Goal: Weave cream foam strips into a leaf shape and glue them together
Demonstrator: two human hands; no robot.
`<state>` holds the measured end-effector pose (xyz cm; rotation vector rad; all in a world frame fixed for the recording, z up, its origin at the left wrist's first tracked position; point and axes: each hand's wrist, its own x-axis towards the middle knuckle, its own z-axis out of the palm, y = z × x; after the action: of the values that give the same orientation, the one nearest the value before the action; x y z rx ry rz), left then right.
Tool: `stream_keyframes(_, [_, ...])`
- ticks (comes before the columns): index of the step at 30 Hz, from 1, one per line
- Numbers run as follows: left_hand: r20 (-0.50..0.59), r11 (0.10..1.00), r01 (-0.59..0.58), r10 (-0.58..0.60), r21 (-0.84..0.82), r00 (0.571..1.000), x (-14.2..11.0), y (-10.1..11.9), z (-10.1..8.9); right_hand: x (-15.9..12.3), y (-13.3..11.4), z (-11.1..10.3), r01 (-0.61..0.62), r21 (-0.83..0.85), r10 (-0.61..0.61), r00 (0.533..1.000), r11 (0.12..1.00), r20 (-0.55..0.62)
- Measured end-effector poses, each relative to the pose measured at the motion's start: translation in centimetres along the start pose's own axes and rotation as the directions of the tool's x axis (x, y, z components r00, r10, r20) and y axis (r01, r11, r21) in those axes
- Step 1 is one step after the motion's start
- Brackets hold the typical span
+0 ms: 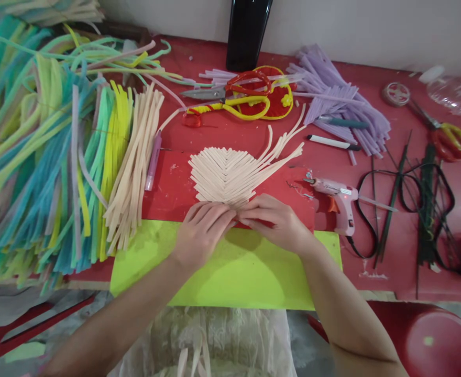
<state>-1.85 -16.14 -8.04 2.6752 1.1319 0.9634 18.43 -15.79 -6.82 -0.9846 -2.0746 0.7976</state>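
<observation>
A flat, leaf-shaped piece woven from cream pipe cleaners (224, 170) lies on a red sheet (167, 201), with several loose ends trailing to its upper right. My left hand (207, 228) is closed on the near edge of this piece, its fingers pressed together. From the other side, my right hand (275, 220) pinches the same edge, and the fingertips of both hands almost meet. What lies exactly between the fingertips is hidden. Beneath my wrists is a bright yellow-green sheet (230, 277).
At left are bundles of coloured pipe cleaners (85, 173) and a purple pen (153, 162). Scissors (234, 94), purple pipe cleaners (336, 104) and a marker (332, 142) lie behind. To the right are a pink glue gun (338, 201) with a black cord, more scissors (446, 133) and a clear bottle (456, 94).
</observation>
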Motion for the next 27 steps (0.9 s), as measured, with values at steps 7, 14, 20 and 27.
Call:
stream_keyframes(7, [0.011,0.996,-0.071,0.07,0.061,0.997,-0.3,0.0,-0.3,0.1,-0.2,0.1,0.015,0.035,-0.016,1.0,0.999,0.026])
stream_keyframes(14, [0.039,0.995,-0.091,0.089,0.043,0.995,-0.4,0.1,-0.4,0.1,-0.4,-0.1,-0.003,0.071,0.0,0.999,0.997,0.047])
stream_keyframes(20, [0.03,0.999,-0.033,0.033,0.011,0.999,-0.3,0.1,-0.3,-0.2,-0.1,-1.0,-0.076,0.03,0.076,0.997,0.997,0.007])
stream_keyframes(27, [0.005,0.998,0.066,-0.066,0.014,0.998,0.1,0.0,-0.1,-0.7,1.0,-2.0,-0.145,-0.092,0.142,0.989,0.985,-0.038])
